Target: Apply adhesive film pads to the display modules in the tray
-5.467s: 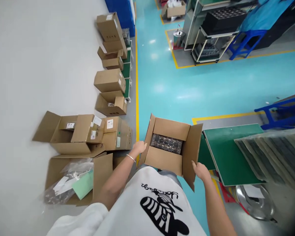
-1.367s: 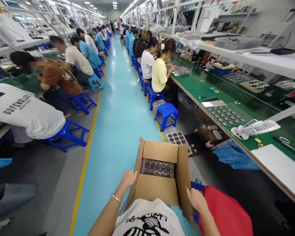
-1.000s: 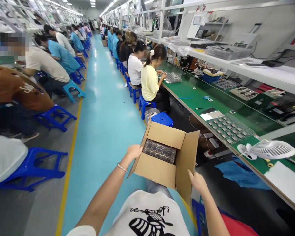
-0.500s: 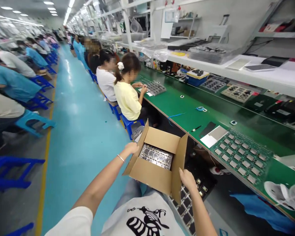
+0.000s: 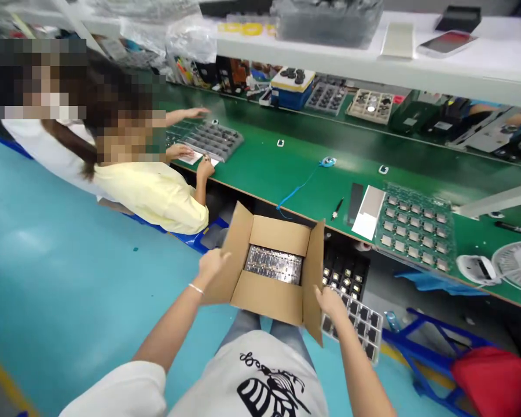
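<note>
An open cardboard box (image 5: pixel 267 298) is held in front of my body, its flaps spread outward. Inside it lie silvery circuit panels (image 5: pixel 273 264). My left hand (image 5: pixel 212 266) grips the left flap, with a thin white band on the wrist. On the right side, my right hand (image 5: pixel 330 301) is closed on the other flap. Below and right of the box, near my right forearm, is a clear tray of dark square parts (image 5: pixel 367 324), with a black tray of small parts (image 5: pixel 342 278) just above it.
The green bench (image 5: pixel 260 174) runs across ahead, holding a tray of boards (image 5: pixel 414 229) at right. A seated person in yellow (image 5: pixel 151 194) works at left beside another person. A blue stool (image 5: pixel 434 341) and red cloth (image 5: pixel 495 376) are at lower right.
The view has turned right and closer to the bench. The box stays between my hands. More of the stool, red cloth and clear tray shows; the aisle has mostly left the view.
</note>
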Motion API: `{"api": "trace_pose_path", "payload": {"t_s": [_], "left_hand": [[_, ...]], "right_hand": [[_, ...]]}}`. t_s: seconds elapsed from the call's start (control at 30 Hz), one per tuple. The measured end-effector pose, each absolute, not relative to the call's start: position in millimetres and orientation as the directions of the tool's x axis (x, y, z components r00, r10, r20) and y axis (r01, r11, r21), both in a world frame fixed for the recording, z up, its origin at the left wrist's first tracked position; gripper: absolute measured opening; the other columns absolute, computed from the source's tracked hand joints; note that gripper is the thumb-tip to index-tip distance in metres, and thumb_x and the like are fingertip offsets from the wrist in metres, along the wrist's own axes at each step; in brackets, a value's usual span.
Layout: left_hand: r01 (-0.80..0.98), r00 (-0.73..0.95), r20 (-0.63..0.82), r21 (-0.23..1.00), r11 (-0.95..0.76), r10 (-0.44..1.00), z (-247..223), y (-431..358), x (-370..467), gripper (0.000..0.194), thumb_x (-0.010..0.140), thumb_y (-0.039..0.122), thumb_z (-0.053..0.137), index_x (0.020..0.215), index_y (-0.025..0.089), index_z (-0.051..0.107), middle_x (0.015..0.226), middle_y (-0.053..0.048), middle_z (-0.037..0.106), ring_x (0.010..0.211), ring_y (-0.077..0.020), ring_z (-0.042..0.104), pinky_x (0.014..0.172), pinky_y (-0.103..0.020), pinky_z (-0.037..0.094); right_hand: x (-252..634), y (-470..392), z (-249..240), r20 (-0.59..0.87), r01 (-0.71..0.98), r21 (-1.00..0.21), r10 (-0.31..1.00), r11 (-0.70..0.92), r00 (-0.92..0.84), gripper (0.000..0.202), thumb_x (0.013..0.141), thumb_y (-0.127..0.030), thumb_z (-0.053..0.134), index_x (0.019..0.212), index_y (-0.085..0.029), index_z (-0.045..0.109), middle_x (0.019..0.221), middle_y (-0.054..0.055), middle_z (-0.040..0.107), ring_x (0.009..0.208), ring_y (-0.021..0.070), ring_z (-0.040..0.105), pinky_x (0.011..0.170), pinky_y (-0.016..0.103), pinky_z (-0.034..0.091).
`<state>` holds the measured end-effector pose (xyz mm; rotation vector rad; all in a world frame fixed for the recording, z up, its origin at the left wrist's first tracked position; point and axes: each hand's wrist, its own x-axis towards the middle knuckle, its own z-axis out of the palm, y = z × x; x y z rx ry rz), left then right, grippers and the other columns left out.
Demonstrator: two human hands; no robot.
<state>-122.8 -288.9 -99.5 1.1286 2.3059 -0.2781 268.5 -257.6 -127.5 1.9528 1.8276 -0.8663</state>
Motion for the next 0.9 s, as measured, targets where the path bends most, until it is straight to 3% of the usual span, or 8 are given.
{"api": "trace_pose_path", "payload": {"t_s": [0.07,0.17,0.23,0.3,0.4,0.53,0.7,0.9], "left_hand": [[0.733,-0.566,-0.532,0.026,0.680,0.630,-104,-307,-147,0.033,0.096,0.035,0.059,0.123,0.017,0.059,0.122,-0.010,0.062,0.105,-0.0234,0.063,0.089,-0.043,0.055],[0.694,-0.631,-0.452,0.033,0.719,0.630,-114,-331,-148,0.045,0.095,0.033,0.060,0.136,0.018,0.050,0.140,-0.013,0.051,0.123,-0.0300,0.055,0.100,-0.054,0.048],[0.722,-0.598,-0.408,0.099,0.685,0.690,-123,-342,-122,0.056,0.094,0.029,0.059,0.146,0.019,0.040,0.156,-0.015,0.033,0.141,-0.0368,0.035,0.112,-0.062,0.032],[0.762,-0.517,-0.386,0.199,0.616,0.764,-131,-349,-84,0.064,0.093,0.021,0.056,0.152,0.017,0.031,0.164,-0.015,0.015,0.150,-0.0400,0.006,0.119,-0.063,0.015],[0.768,-0.415,-0.373,0.346,0.539,0.830,-136,-357,-32,0.067,0.092,0.016,0.047,0.156,0.017,0.024,0.166,-0.010,0.006,0.151,-0.0365,-0.010,0.122,-0.060,0.005],[0.689,-0.333,-0.389,0.521,0.503,0.859,-140,-366,-3,0.063,0.096,0.018,0.044,0.156,0.022,0.023,0.165,-0.009,0.016,0.152,-0.0297,0.014,0.124,-0.051,0.016],[0.489,-0.348,-0.497,0.627,0.606,0.795,-168,-361,14,0.047,0.096,0.031,0.059,0.140,0.021,0.047,0.148,-0.013,0.044,0.129,-0.0304,0.050,0.107,-0.055,0.043],[0.250,-0.404,-0.591,0.663,0.705,0.699,-199,-345,53,0.034,0.096,0.033,0.059,0.125,0.016,0.057,0.126,-0.011,0.060,0.107,-0.0236,0.063,0.090,-0.045,0.055]], "right_hand": [[278,-263,-118,-0.544,0.973,-0.128,0.834,-0.190,0.091,0.034,0.095,-0.040,0.058,0.119,-0.016,0.059,0.117,0.008,0.063,0.099,0.0193,0.064,0.085,0.040,0.056],[267,-278,-108,-0.339,0.974,-0.139,0.933,-0.178,0.122,0.038,0.096,-0.034,0.055,0.129,-0.016,0.052,0.131,0.013,0.054,0.119,0.0272,0.055,0.099,0.051,0.048],[238,-291,-108,-0.225,0.979,-0.193,0.974,-0.066,0.021,0.042,0.096,-0.020,0.044,0.137,-0.010,0.045,0.141,0.022,0.044,0.137,0.0344,0.039,0.111,0.058,0.035],[202,-303,-112,-0.164,0.961,-0.265,0.978,0.085,-0.131,0.049,0.094,-0.013,0.034,0.142,-0.011,0.040,0.148,0.020,0.039,0.146,0.0326,0.026,0.117,0.059,0.024],[166,-315,-120,-0.120,0.885,-0.376,0.933,0.275,-0.340,0.054,0.093,-0.013,0.033,0.147,-0.018,0.034,0.149,0.013,0.040,0.146,0.0265,0.028,0.120,0.056,0.023],[174,-309,-130,-0.086,0.823,-0.465,0.909,0.326,-0.408,0.055,0.095,-0.023,0.038,0.149,-0.014,0.028,0.143,0.018,0.045,0.139,0.0288,0.038,0.116,0.058,0.030],[204,-299,-137,-0.110,0.799,-0.513,0.899,0.313,-0.423,0.057,0.094,-0.031,0.045,0.146,-0.013,0.033,0.143,0.020,0.045,0.135,0.0315,0.043,0.109,0.053,0.041],[211,-302,-131,-0.136,0.775,-0.539,0.873,0.331,-0.468,0.065,0.095,-0.034,0.046,0.153,-0.016,0.021,0.153,0.017,0.039,0.143,0.0304,0.035,0.117,0.056,0.031]]}}
